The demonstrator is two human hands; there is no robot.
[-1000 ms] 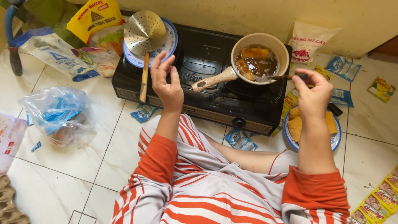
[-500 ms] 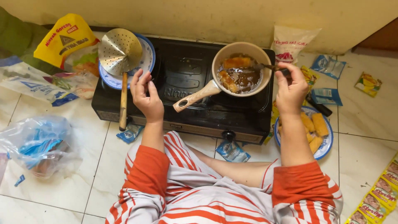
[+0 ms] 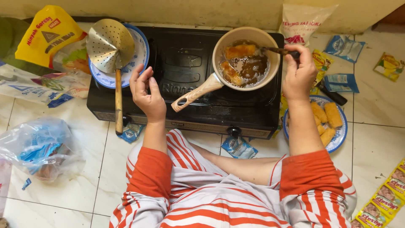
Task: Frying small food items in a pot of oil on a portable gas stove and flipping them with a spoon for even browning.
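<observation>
A cream pan (image 3: 270, 46) with a pale handle sits on the right burner of a black two-burner stove (image 3: 181, 63); golden pieces (image 3: 239, 51) fry in dark oil inside it. My right hand (image 3: 298, 75) grips a dark-handled utensil (image 3: 282, 51) whose tip reaches into the pan. My left hand (image 3: 146, 94) hovers over the stove's front left with fingers apart, holding nothing, between the pan handle and a wooden-handled metal skimmer (image 3: 110, 46).
The skimmer rests on a blue-rimmed plate (image 3: 141, 52) on the left burner. A blue plate (image 3: 339, 139) of fried pieces lies right of the stove. A yellow pouch (image 3: 44, 36), plastic bags (image 3: 40, 147), a white bag (image 3: 301, 23) and several sachets litter the tiled floor.
The view has shifted, so the stove now sits more centred. My right hand stays at the pan's right rim with the utensil; my left hand stays raised and open.
</observation>
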